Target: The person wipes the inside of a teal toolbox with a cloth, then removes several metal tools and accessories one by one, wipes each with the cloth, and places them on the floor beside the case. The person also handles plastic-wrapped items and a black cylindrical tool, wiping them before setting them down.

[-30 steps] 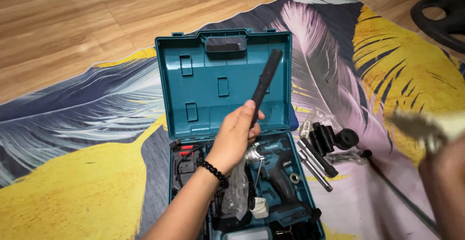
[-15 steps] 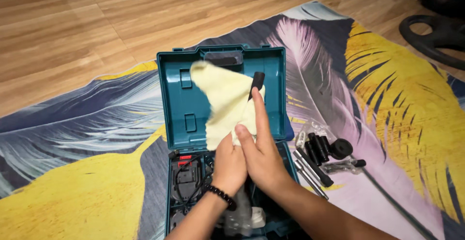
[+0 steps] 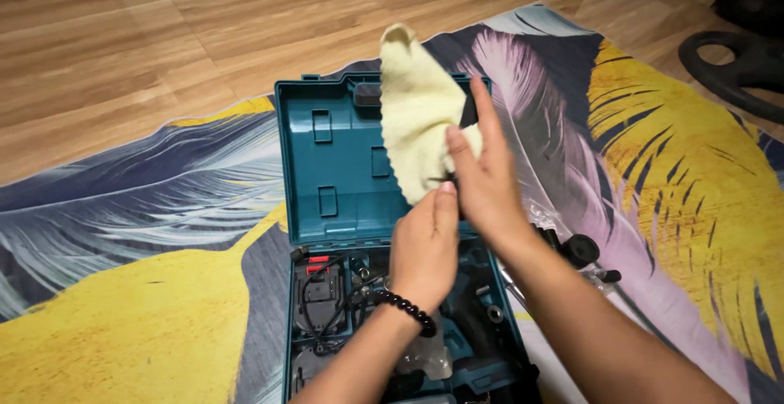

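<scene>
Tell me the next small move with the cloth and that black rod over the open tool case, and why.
Probably slide the right hand and the pale yellow cloth up along the black rod. The left hand grips the rod's lower end, the cloth is wrapped around its middle, and only a short dark stretch near the top shows bare, above the teal case.

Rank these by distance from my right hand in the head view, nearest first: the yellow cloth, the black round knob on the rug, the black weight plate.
1. Yellow cloth: pressed under the right hand.
2. Black round knob: on the rug, lower right.
3. Black weight plate: far upper right corner.
</scene>
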